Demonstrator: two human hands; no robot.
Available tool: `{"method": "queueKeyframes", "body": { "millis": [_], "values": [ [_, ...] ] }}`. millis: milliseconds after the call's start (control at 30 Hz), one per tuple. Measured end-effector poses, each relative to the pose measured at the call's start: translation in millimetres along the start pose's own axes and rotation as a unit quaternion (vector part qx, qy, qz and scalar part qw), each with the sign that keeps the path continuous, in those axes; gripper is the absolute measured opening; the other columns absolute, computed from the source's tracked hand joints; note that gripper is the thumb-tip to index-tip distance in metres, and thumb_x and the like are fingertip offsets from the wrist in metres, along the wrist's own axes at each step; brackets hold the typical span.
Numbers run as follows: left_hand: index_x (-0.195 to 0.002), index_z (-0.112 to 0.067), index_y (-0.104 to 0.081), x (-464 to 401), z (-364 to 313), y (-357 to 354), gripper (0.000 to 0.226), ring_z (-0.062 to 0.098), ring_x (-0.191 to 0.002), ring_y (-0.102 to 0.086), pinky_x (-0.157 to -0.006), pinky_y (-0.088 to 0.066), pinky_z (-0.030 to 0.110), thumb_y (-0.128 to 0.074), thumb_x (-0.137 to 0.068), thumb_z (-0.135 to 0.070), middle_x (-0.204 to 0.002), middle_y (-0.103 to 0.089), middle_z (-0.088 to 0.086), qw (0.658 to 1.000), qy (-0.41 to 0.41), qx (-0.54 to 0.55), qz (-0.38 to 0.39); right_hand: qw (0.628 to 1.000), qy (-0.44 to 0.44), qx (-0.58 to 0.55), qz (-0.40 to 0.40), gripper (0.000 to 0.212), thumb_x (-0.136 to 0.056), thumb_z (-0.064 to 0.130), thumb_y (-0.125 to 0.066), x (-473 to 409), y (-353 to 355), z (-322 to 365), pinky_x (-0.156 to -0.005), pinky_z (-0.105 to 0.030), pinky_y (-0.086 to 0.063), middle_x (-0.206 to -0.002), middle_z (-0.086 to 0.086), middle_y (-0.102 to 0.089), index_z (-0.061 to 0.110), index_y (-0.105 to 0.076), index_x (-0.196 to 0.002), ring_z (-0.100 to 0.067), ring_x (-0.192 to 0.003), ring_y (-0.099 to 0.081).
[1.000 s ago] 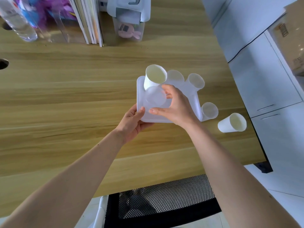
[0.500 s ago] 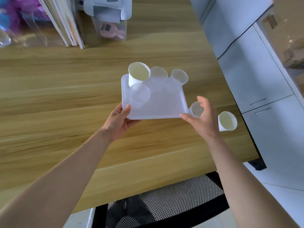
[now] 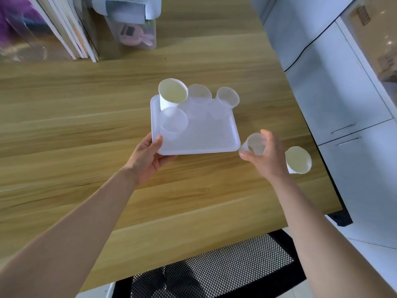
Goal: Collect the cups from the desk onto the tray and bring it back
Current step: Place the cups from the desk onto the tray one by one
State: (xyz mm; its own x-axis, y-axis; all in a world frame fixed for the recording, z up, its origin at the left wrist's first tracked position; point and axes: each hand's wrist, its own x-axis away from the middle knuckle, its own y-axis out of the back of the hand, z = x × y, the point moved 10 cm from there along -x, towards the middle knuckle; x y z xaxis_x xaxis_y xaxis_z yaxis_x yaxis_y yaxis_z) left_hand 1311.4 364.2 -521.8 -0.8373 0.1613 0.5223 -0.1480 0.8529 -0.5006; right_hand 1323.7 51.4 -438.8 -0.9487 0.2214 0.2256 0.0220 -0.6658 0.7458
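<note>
A: What do the fingers hold?

B: The right hand [image 3: 266, 157] wraps a clear cup [image 3: 253, 145] just right of the tray [image 3: 206, 138]. The left hand [image 3: 148, 155] pinches the tray's near-left corner, thumb on top.

A: And the rest?

B: Four cups stand on the tray: a white paper cup [image 3: 171, 94] and three clear ones. Another paper cup [image 3: 297, 160] sits right of the tray on the desk [image 3: 86, 130], partly behind the right hand. I can read no writing anywhere.

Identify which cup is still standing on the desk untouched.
The white paper cup at the desk's right edge, beyond the right hand. Four cups sit on the tray; the hand grips the clear cup.
</note>
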Motion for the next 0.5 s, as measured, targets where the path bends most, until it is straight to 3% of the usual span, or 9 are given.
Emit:
{"method": "queueKeyframes", "body": {
  "millis": [300,500],
  "values": [
    [-0.134,-0.017,-0.054,3.7,-8.5,-6.6,0.033,0.022,-0.112,-0.066,-0.090,-0.056,0.038,-0.044,-0.103,-0.021,-0.127,-0.065,0.007,1.000,-0.002,0.003,0.005,0.998,0.048,-0.018,-0.046,0.080,-0.070,0.025,-0.084,5.9,36.8,47.6,-0.089,-0.021,-0.033,-0.138,-0.001,-0.043,0.019,-0.042,-0.139,-0.007,-0.117,-0.048],
    [-0.134,-0.018,-0.054,10.6,-10.8,-18.3,0.033,0.023,-0.113,-0.066,-0.090,-0.056,0.037,-0.045,-0.102,-0.022,-0.127,-0.066,0.007,1.000,0.002,0.007,0.022,0.994,0.108,-0.026,-0.003,0.079,-0.066,0.022,-0.088,12.0,19.7,97.1,-0.094,-0.021,-0.039,-0.130,-0.002,-0.040,0.020,-0.049,-0.135,-0.009,-0.112,-0.053]
  ]
}}
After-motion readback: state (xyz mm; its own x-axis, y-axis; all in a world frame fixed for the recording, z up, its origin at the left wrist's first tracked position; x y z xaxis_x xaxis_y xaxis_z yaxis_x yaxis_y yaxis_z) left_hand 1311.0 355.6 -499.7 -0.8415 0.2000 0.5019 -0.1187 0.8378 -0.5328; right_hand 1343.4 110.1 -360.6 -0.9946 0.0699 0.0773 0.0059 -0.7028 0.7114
